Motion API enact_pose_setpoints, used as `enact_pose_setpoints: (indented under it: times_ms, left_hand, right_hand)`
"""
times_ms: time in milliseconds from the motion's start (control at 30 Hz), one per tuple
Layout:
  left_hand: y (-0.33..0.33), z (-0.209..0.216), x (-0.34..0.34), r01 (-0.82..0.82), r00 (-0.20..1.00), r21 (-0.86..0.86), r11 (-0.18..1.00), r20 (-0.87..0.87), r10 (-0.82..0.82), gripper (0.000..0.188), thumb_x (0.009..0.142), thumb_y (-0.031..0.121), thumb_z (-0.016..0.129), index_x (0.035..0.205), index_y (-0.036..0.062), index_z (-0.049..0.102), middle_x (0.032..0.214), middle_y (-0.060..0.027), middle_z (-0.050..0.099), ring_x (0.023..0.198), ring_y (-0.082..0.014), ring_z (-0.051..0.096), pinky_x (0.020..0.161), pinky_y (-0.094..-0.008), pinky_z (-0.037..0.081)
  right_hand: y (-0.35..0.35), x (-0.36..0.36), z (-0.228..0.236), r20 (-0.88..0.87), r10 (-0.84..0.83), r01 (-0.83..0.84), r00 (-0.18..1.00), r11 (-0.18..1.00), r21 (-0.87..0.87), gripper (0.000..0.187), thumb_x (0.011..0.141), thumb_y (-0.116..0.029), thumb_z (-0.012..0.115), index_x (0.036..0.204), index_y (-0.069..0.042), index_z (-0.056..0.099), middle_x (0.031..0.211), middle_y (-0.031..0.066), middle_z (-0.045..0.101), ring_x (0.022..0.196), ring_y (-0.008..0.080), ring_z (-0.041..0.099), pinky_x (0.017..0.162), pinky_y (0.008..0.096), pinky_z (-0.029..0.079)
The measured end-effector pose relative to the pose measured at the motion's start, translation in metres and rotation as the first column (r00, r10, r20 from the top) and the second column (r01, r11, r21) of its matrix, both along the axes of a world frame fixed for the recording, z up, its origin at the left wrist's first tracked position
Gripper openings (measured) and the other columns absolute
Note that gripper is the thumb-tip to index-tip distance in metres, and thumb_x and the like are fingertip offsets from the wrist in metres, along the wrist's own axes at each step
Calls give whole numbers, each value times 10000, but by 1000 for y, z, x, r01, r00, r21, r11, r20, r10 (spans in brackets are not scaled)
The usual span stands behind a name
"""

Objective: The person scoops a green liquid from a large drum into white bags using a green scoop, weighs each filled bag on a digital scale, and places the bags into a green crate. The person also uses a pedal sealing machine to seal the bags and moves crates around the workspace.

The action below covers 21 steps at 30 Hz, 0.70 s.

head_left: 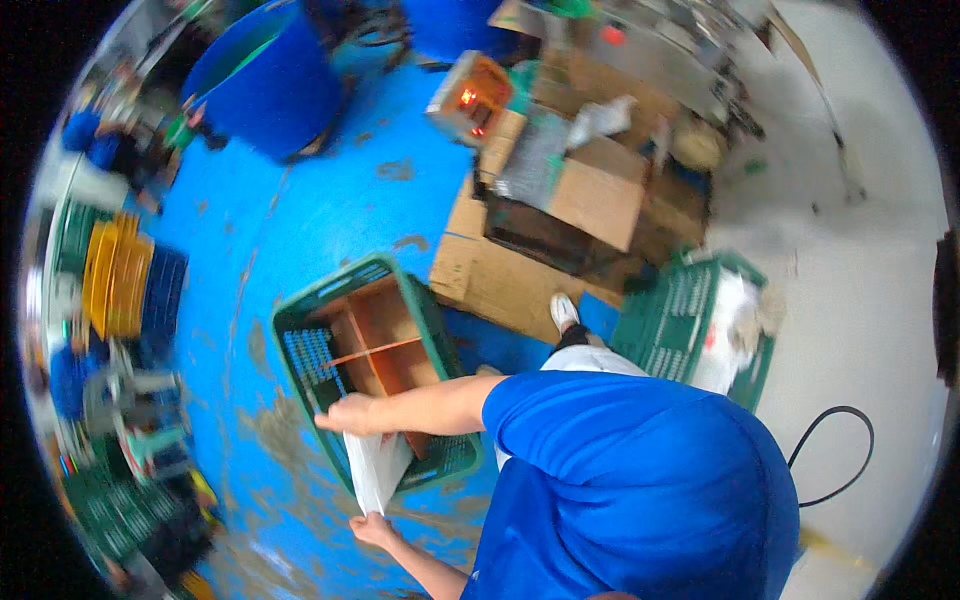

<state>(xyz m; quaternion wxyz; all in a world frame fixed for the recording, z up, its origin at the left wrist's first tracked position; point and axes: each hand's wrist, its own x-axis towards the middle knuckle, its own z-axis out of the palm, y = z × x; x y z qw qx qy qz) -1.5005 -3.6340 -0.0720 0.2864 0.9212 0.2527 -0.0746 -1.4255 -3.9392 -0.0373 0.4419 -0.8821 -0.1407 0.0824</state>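
Observation:
A white, thin bag [372, 475] is stretched between my two hands over the near left side of a green plastic crate [428, 325]. My right hand [350, 413] reaches across from the right, its fingers closed on the bag's far edge. Lower down, my left hand [371, 529] pinches the bag's near end, just outside the crate's rim. Inside the crate, orange-brown dividers [372, 350] split the space into several compartments. The bag and my right forearm hide part of the crate's near end. Fine detail of the bag is blurred.
Cardboard [500, 295] lies beyond the crate, with an opened box [600, 195] on it. A second green crate [650, 325] holding white packages stands right. A blue barrel [265, 90], an orange-lit device [472, 98] and yellow crates [112, 275] stand farther off. People work at far left.

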Motion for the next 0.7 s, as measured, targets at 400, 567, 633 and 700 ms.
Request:
enact_pose_setpoints:
  times_ms: [400,567,633,700]
  left_hand:
    - [-257,93,107,650,632,308,695,287,-719,175,767,124,561,917,39,530,775,-142,550,669,-272,537,603,-400,455]
    - [-479,64,0,984,-155,126,-127,241,-958,115,795,67,560,900,21,549,724,-77,548,652,-184,509,596,-314,438]
    - [-540,61,-63,990,-93,-111,-86,-60,-994,105,798,80,575,881,16,571,697,-78,568,631,-180,531,608,-300,449]
    - [-583,61,-123,963,-258,-122,-242,-141,-956,111,796,94,587,885,28,588,710,-92,597,642,-188,569,617,-303,462]
  right_hand:
    - [-354,-331,-72,-519,-806,465,-285,-590,661,227,873,-273,554,773,-72,521,640,27,534,583,120,531,520,286,440]
    - [-394,-624,-153,-39,39,-48,-998,-963,265,311,874,-284,505,912,25,522,809,165,556,727,286,540,655,388,431]
    - [-385,-703,-191,-168,397,-397,-902,-917,-33,428,834,-289,560,1019,90,486,938,255,568,840,366,573,767,432,459]
    - [-373,-755,-225,-233,618,-482,-751,-753,-447,506,764,-393,644,988,34,488,954,180,551,664,298,546,583,401,473]
